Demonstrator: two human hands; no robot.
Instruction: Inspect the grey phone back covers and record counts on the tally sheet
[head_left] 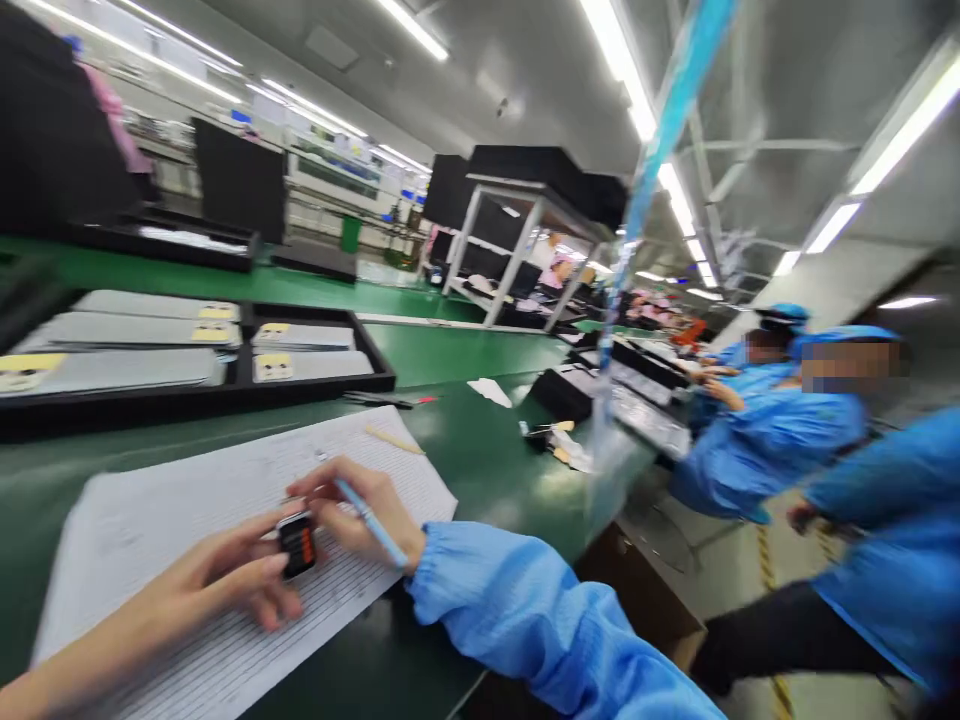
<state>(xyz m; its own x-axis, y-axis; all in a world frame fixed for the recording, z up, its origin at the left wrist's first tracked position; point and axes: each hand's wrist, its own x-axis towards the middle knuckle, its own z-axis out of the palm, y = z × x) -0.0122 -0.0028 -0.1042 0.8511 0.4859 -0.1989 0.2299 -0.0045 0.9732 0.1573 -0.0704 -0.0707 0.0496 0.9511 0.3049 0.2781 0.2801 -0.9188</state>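
A small black device with a red digital display [298, 545] is held over a sheet of printed paper [187, 480]. My left hand [232, 575] grips its left side between thumb and fingers. My right hand [360, 505] has its fingertips at the device's upper right edge, and a light-blue pen [371, 525] lies across that hand, tucked by the thumb. What the right fingertips do behind the device is partly hidden. The paper lies as a thick stack on the green table, and a thin beige stick [395, 440] rests near its upper right corner.
Behind the paper stands a black tray [315, 388] with grey strips bearing yellow labels. Tweezers [379, 400] lie just beyond the sheets. Scraps and a small black item [544, 435] sit to the right. Several co-workers in blue sit or stand on the right, one [892, 520] close by.
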